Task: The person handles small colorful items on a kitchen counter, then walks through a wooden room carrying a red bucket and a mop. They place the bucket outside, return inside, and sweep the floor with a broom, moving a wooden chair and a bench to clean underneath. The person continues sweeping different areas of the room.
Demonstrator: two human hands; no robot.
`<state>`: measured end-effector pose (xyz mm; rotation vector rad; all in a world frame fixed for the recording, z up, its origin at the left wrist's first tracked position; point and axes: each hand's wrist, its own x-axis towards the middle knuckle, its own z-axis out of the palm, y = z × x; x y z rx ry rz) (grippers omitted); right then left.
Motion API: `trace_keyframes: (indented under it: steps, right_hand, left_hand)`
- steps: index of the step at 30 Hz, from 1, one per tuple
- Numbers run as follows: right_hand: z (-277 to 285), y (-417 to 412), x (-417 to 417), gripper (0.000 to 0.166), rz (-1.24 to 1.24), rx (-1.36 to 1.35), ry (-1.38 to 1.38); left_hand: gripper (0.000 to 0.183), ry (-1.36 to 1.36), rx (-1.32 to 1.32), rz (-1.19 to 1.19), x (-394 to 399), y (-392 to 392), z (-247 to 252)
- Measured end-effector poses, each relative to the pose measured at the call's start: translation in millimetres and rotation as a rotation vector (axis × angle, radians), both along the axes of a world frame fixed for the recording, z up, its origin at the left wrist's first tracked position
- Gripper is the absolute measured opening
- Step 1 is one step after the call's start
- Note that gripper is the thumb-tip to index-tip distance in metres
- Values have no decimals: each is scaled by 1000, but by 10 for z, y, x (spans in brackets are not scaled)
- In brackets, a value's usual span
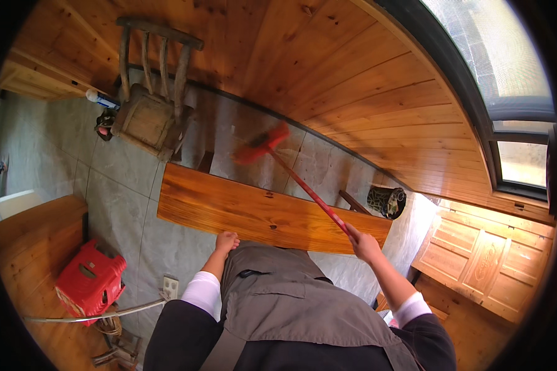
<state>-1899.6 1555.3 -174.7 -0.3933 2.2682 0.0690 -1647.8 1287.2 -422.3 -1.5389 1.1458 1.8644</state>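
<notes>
My right hand (366,246) grips the upper end of the red handle of a broom (306,188). The broom slants away over a varnished wooden bench (241,211) to its red head (262,144), which is blurred and lies beyond the bench's far edge, above the tiled floor. With fingers curled and nothing visible in them, my left hand (226,242) is at the bench's near edge beside my grey-brown apron (288,297). Whether it touches the bench is unclear.
A rustic wooden chair (151,118) stands by the wood-panelled wall (278,60). Near the bench's right end is a patterned waste bin (386,202). At left lies a red plastic stool (90,280). A white-capped bottle (101,99) sits beside the chair. Someone's foot (2,166) shows far left.
</notes>
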Motion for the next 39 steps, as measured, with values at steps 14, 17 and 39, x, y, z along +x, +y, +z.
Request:
trace_keyframes:
  steps: [14,17,39]
  right_hand:
    - [-823,297,-857,36,250,138,-84]
    - [-232,965,-823,35,299,320,35]
    - [-797,1641,-1425,40,24,157,-9]
  left_hand:
    - [16,-88,-145,270,477,173,262]
    - [16,-105,-81,184,377,346,244]
    - [15,-96,-203,129,296,279,540]
